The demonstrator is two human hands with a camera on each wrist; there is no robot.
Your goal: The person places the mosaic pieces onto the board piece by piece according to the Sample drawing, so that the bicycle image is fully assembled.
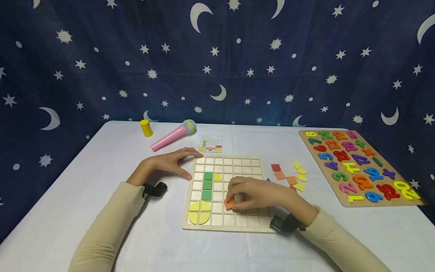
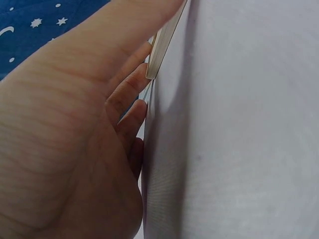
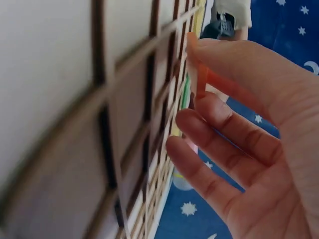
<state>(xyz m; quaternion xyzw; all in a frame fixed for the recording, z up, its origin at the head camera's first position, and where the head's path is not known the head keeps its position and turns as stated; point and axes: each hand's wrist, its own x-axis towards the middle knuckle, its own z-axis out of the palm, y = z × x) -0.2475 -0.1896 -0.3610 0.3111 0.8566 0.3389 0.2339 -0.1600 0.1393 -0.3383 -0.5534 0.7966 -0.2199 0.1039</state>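
Note:
My right hand (image 1: 253, 192) pinches an orange square tile (image 1: 229, 204) between thumb and fingers, close over the lower middle of a wooden grid board (image 1: 231, 229). In the right wrist view the tile (image 3: 197, 67) stands tilted near the board's cells. My left hand (image 1: 170, 162) rests at the board's upper left corner, thumb by the left edge and fingers at the top. On the board, green squares (image 1: 207, 185) form a column, with a yellow quarter piece (image 1: 217, 176) beside the top one. Below them, yellow quarter pieces (image 1: 199, 212) make a circle.
Loose red, orange and yellow tiles (image 1: 280, 175) lie right of the board. Behind it is a pattern card (image 1: 210, 144), with a pink toy microphone (image 1: 173, 136) and a yellow cylinder (image 1: 146, 128) to the left. A number puzzle board (image 1: 360, 170) lies at the far right.

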